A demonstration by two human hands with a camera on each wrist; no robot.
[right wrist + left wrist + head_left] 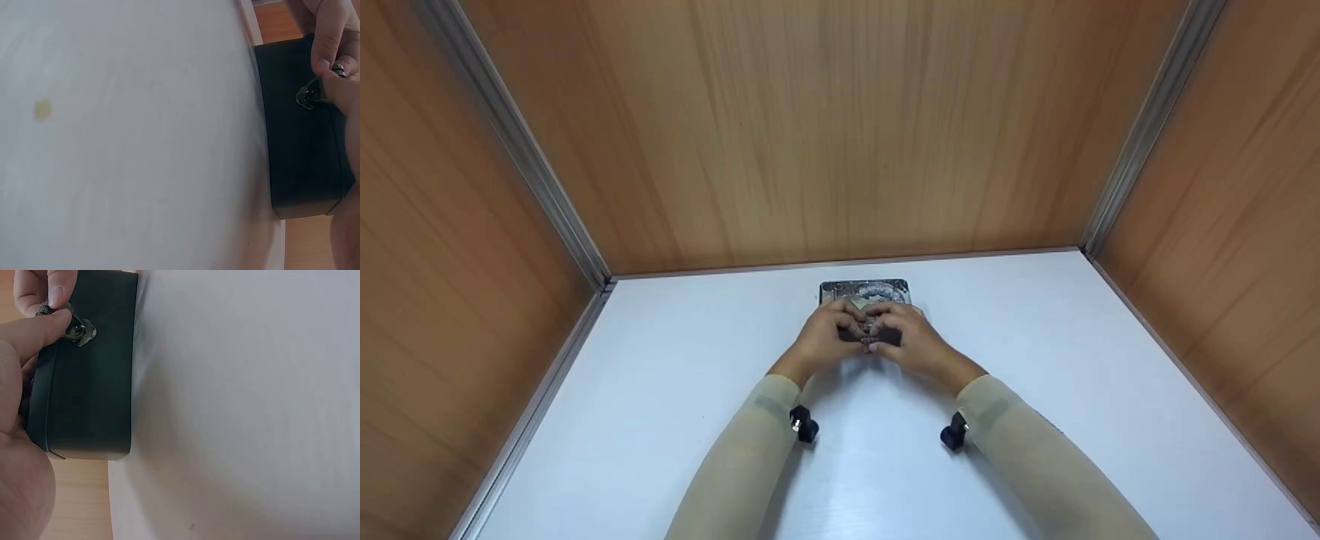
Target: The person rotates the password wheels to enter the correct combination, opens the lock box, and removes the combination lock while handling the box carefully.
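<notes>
Small dark box (865,294) with patterned lid and a metal clasp (83,333) on its front wall: sits on the white tabletop (660,390) near the back wooden wall (825,127), about centred between the side walls. Long axis runs left to right; clasp side faces the person.

Left hand (821,337): fingers curled at the clasp, thumb and fingertip pinching the small metal piece; palm lies against the box's left front corner in the left wrist view. Right hand (906,337): likewise curled at the same clasp, fingertips pinching it from the other side. The two hands meet at the middle of the front wall, touching each other.

Box sides plain matt black (298,152), a thin seam between lid and base visible. Lid pattern greyish, ornate; any writing too small to read. No brand or label legible.

Both forearms in beige sleeves (742,457); small black wrist cameras (804,424) under each. A faint yellowish spot (41,109) on the tabletop, well apart from the box.
</notes>
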